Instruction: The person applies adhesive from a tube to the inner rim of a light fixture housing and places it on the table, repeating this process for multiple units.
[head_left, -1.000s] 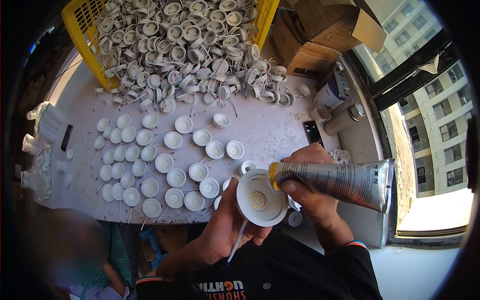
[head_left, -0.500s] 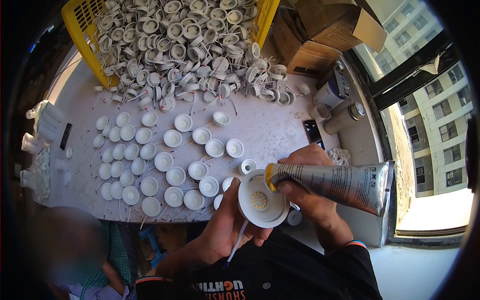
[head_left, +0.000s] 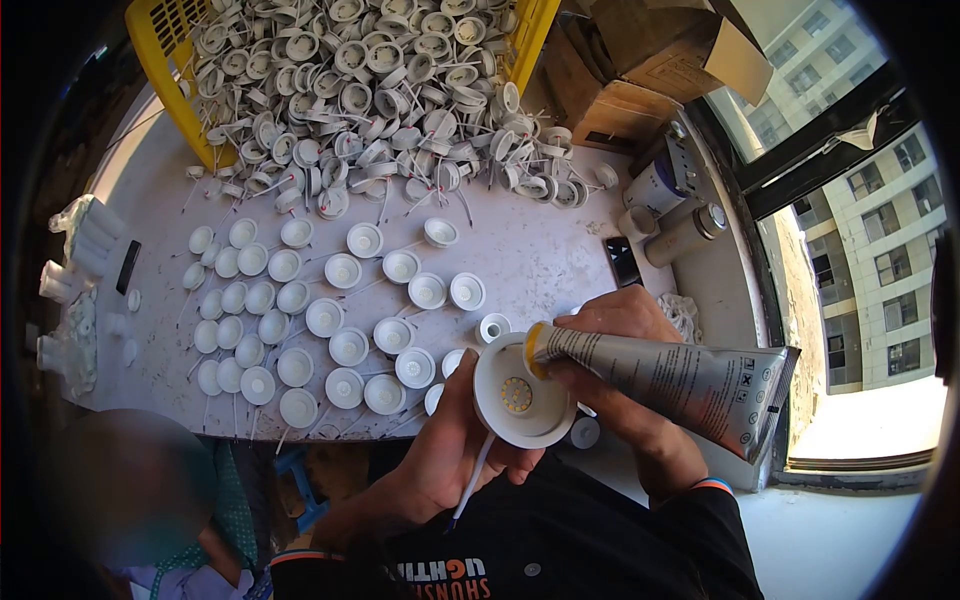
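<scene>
A white lamp cup (head_left: 545, 405) with a ring of small yellow LEDs and a white wire is tilted up in my left hand (head_left: 450, 450), whose fingers wrap round its side and underside. My right hand (head_left: 625, 385) grips a grey tube (head_left: 680, 390) near its yellow neck. That neck touches or overlaps the cup's upper right rim; the nozzle tip is hidden. Just above the cup lies a small white ring-shaped part (head_left: 493, 328). Rows of white lamp cups (head_left: 349, 347) with wires cover the table to the left.
A yellow crate (head_left: 165, 90) spills white wired parts (head_left: 350, 100) onto the table (head_left: 560, 255). Cardboard boxes (head_left: 625, 115), a flask (head_left: 690, 235), a white tub (head_left: 655, 190) and a phone (head_left: 622, 262) are at right by the window. Another person (head_left: 215, 540) sits at lower left.
The tube's far end has swung slightly down and right, its neck staying at the cup rim. The cup in my left hand has shifted very slightly up. The view has moved a little.
</scene>
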